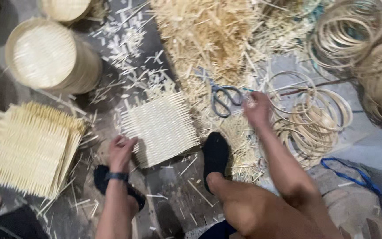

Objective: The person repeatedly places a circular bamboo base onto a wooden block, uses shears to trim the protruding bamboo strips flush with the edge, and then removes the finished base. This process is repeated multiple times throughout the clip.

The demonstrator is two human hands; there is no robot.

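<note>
A square mat of pale woven bamboo strips point(162, 127) is laid on the floor point(173, 194) at centre frame; its lower-left edge is touched by the left hand point(121, 152), fingers curled onto the fringe. The right hand point(257, 108) is set centre-right, just beside grey-handled metal scissors point(224, 99); its grip can't be told, fingers blurred. Little free floor is left: a stack of similar mats point(29, 148) at left, round woven trays point(51, 55) upper left, a heap of bamboo offcuts point(208, 35) at top, thin bamboo hoops point(310, 115) at right. A black-socked foot point(215, 155) is planted right beside the mat's lower-right corner.
</note>
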